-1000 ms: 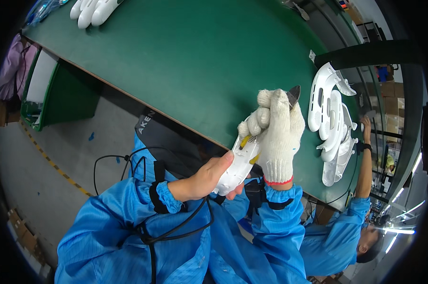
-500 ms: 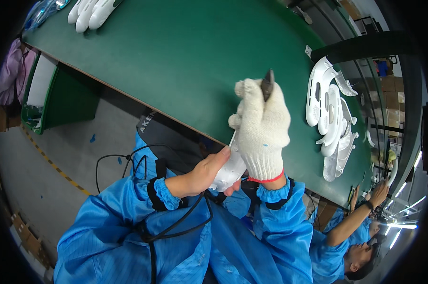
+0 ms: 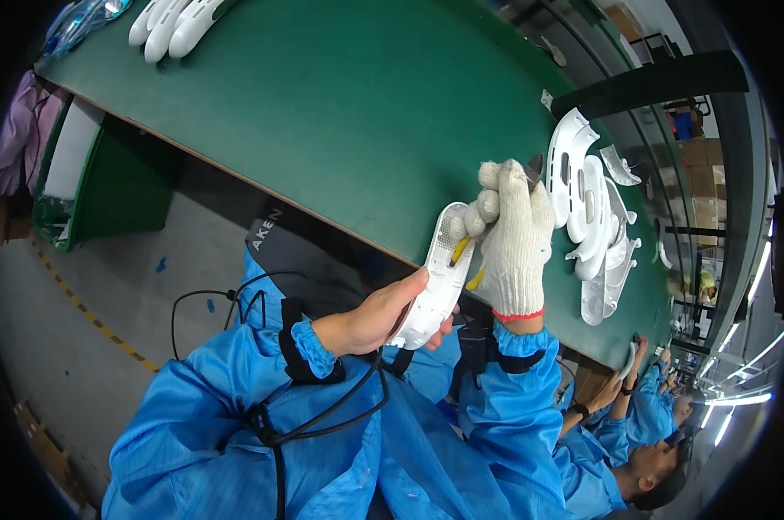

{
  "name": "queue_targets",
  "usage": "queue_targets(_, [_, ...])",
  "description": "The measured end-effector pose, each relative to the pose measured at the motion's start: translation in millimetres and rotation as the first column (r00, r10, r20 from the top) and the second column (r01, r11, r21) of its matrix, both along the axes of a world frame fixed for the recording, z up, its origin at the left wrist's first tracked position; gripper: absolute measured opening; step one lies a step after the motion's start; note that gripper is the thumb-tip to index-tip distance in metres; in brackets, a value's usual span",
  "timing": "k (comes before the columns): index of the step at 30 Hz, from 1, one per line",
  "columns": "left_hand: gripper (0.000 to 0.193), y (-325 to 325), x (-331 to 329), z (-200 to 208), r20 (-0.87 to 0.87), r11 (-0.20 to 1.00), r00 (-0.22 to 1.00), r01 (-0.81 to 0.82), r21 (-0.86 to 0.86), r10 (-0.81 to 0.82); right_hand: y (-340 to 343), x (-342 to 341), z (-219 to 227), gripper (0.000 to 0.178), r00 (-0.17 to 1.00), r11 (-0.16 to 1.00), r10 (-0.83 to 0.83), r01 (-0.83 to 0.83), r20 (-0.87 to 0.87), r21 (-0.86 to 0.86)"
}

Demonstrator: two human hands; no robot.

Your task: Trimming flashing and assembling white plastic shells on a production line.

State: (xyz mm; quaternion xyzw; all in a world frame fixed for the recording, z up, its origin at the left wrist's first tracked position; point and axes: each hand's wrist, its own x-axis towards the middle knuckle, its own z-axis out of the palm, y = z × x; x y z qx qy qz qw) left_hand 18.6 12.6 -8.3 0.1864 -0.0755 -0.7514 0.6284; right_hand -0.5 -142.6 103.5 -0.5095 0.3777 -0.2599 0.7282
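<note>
White shell (image 3: pixel 430 305): near end sits gripped in bare left hand (image 3: pixel 367 322); far end lies just beside gloved right hand (image 3: pixel 515 243), which grips yellow-handled tool (image 3: pixel 460 250).

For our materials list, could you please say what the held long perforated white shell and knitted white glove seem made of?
Long perforated white shell: probably plastic, smooth, satin, with moulded relief. Knitted white glove: perhaps cotton, matte, with visible ribbing.
</note>
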Motion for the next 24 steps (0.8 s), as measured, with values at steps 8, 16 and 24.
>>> queue_targets(8, [0.067, -2, -4, -1, -0.04, 0.999, 0.999, 0.004, -0.037, -0.006, 1, -3, -5, 0.029, 0.996, 0.998, -0.044, 0.04, -0.074, -0.056])
queue_targets(16, [0.066, -2, -5, 1, 0.052, 0.998, 0.999, -0.012, -0.067, 0.016, -2, 1, -9, 0.03, 0.991, 0.991, -0.104, 0.096, -0.081, -0.095])
queue_targets(24, [0.065, 0, -4, 4, 0.113, 0.997, 0.993, -0.017, -0.071, 0.025, 1, 6, -4, 0.027, 0.986, 0.989, -0.096, 0.078, -0.134, -0.128])
